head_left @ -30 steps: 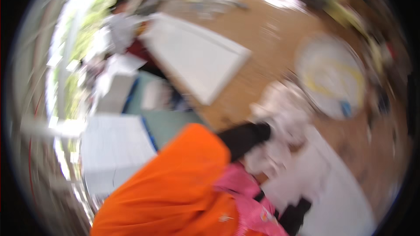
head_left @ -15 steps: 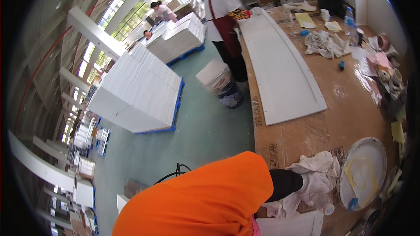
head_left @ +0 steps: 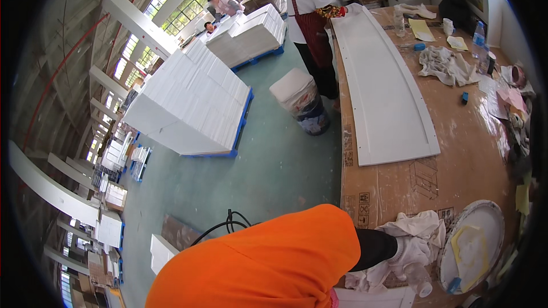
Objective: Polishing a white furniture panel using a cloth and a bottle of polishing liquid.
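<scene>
Far left: stacked white boards (head_left: 188, 108) on a blue pallet, floor-standing.
Centre floor: white bucket (head_left: 299, 100), just beside the table edge; black cable (head_left: 228, 222) near the lower edge.
Far centre: co-worker (head_left: 311, 11) in a red apron at the far end of the table, hand on the panel's far end.
Near centre: orange sleeve (head_left: 274, 262) with a black cuff, reaching right onto the table (head_left: 456, 154).
Table, left part: long white panel (head_left: 382, 74), lying flat from far to near.
Table, near edge: left hand (head_left: 399, 246), sunk in a crumpled white rag (head_left: 419, 231); open or closed cannot be told, fingers hidden in the cloth. Right hand out of view.
Near right: round white dish (head_left: 474, 245) with pale yellowish paste, just beside the rag.
Far right: second rag (head_left: 445, 63) and small clutter.
Step in hand, as judged: handling the rag beside the paste dish, well apart from the panel's near end.
Next move calls for: a firm hold on the cloth and clearance from the dish rim.
</scene>
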A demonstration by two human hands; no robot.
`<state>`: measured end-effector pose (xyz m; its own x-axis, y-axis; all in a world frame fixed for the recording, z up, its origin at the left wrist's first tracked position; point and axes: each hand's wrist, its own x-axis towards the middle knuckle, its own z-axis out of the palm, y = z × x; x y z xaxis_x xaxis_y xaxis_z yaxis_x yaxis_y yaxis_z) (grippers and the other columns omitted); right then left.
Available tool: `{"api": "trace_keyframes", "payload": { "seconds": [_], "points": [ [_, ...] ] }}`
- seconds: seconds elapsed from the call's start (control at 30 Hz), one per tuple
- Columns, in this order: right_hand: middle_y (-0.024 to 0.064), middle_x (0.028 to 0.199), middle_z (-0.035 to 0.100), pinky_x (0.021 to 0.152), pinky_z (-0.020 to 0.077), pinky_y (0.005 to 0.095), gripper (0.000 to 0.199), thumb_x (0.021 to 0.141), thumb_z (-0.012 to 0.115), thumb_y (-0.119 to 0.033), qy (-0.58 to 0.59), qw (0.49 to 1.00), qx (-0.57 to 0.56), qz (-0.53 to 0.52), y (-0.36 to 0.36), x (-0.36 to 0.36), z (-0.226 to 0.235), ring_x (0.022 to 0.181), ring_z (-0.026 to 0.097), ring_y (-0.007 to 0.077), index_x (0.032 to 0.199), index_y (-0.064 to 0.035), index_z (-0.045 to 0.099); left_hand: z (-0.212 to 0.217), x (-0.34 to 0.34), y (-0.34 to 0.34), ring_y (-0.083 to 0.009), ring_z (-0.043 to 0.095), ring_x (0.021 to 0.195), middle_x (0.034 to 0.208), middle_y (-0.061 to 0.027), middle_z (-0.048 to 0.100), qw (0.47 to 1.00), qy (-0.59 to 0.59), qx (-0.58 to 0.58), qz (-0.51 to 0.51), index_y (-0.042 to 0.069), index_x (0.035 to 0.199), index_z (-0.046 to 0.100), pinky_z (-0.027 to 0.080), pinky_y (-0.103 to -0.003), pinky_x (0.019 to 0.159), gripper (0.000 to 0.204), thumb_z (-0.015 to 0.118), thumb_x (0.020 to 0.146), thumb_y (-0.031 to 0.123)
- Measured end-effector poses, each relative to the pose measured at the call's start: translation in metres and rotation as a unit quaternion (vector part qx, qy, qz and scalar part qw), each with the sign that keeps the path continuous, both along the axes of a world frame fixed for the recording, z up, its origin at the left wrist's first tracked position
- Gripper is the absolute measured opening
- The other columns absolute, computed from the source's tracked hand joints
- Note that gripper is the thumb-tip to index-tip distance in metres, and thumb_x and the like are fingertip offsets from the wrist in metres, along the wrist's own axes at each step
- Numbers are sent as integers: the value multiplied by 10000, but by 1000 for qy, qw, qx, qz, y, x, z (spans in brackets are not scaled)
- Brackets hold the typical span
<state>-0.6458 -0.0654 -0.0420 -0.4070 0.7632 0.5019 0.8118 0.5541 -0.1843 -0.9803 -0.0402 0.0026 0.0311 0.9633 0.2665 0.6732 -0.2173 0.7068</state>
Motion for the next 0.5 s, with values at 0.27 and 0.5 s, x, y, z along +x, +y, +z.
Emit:
{"api": "trace_keyframes", "payload": {
  "seconds": [0.27, 0.5],
  "points": [
    [139, 1138, 747, 715, 591, 380, 392, 1026, 562, -242, -2, 1000, 4, 3, 28, -9, -33, 877, 728, 308, 1387, -102, 624, -2, 2, 1, -345, 584, 1108, 1151, -135, 613, 1000, 2, 11, 1, 88, 1065, 657, 482, -454, 984, 709, 897, 483, 413],
    [140, 1142, 745, 722, 589, 380, 392, 1025, 563, -239, -3, 1000, 3, 2, 16, -3, -21, 884, 726, 308, 1387, -100, 623, -2, 4, 3, -345, 584, 1103, 1149, -135, 611, 1000, 5, 20, 1, 88, 1059, 654, 483, -455, 980, 703, 894, 485, 417]
  ]
}}
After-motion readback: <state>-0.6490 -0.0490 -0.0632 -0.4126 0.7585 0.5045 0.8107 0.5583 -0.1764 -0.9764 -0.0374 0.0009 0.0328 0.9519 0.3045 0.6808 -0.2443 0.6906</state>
